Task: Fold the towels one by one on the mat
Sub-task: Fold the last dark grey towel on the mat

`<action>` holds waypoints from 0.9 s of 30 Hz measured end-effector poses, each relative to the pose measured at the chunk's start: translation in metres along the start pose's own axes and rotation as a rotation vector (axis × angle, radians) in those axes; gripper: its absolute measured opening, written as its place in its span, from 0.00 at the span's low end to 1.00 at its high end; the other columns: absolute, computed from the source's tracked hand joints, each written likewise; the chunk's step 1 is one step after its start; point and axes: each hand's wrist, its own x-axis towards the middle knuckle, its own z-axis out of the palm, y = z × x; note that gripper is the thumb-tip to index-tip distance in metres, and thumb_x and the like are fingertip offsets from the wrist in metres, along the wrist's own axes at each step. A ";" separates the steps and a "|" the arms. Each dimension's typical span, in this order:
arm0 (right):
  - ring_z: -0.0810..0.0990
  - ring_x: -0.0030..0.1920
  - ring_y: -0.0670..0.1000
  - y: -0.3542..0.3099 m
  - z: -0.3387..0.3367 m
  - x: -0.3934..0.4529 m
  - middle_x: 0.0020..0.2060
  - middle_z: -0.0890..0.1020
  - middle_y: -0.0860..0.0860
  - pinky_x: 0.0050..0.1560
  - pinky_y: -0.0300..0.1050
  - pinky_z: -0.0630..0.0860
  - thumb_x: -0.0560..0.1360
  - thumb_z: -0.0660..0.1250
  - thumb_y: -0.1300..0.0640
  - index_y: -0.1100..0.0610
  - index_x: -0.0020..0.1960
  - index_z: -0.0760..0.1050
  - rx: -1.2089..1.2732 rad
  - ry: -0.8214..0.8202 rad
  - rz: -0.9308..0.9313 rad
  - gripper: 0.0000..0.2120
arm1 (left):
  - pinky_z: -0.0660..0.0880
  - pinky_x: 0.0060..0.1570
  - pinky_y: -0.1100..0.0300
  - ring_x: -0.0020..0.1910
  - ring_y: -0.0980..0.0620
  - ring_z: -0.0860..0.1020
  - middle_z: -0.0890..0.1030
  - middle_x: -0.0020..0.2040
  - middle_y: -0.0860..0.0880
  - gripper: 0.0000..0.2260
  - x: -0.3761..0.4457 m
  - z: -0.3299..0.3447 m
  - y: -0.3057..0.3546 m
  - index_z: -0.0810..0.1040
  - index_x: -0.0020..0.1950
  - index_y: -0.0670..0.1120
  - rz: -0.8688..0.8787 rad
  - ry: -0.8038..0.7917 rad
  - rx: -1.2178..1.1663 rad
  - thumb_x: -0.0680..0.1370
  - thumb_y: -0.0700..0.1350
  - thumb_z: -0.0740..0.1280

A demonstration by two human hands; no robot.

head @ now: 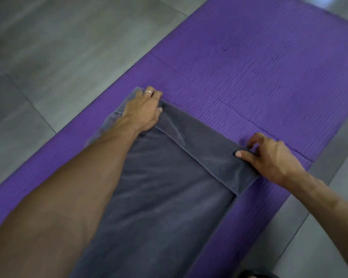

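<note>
A dark grey terry towel (165, 187) lies lengthwise on a purple ribbed foam mat (259, 73), which is spread over a grey tiled floor (48, 47). The towel's far end is turned back toward the person as a narrow band (199, 145) lying on top of the rest of the cloth.

The left hand (143, 111), a ring on one finger, rests on the band's left corner with fingers curled over the fold edge, apparently gripping it. The right hand (269, 157) is at the band's right corner, thumb pressed flat on the cloth and fingers bent above the fold; whether they actually pinch fabric cannot be told.

The step in hand looks like the first fold of this towel, or the start of a roll. The next move probably calls for both corners travelling together, keeping the side edges aligned so the band stays square.
</note>
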 end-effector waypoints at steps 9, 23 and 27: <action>0.74 0.64 0.62 -0.086 0.061 0.016 0.64 0.75 0.60 0.61 0.58 0.72 0.75 0.56 0.49 0.63 0.67 0.70 -0.099 0.357 -0.271 0.25 | 0.40 0.74 0.39 0.78 0.42 0.40 0.43 0.80 0.44 0.32 -0.028 0.048 0.038 0.43 0.79 0.48 -0.090 -0.036 -0.084 0.80 0.61 0.46; 0.64 0.74 0.57 -0.006 0.066 -0.026 0.75 0.65 0.55 0.70 0.62 0.60 0.78 0.52 0.43 0.59 0.74 0.64 -0.348 0.160 -0.247 0.30 | 0.55 0.72 0.41 0.76 0.37 0.54 0.57 0.77 0.40 0.32 -0.018 0.028 0.009 0.50 0.79 0.47 -0.312 0.025 -0.021 0.80 0.62 0.49; 0.76 0.55 0.60 -0.028 0.051 -0.005 0.57 0.79 0.56 0.48 0.57 0.72 0.76 0.57 0.49 0.60 0.65 0.73 -0.248 0.294 -0.167 0.23 | 0.68 0.61 0.45 0.66 0.41 0.66 0.62 0.76 0.47 0.23 -0.009 0.018 0.021 0.60 0.77 0.51 -0.016 0.095 0.134 0.82 0.46 0.57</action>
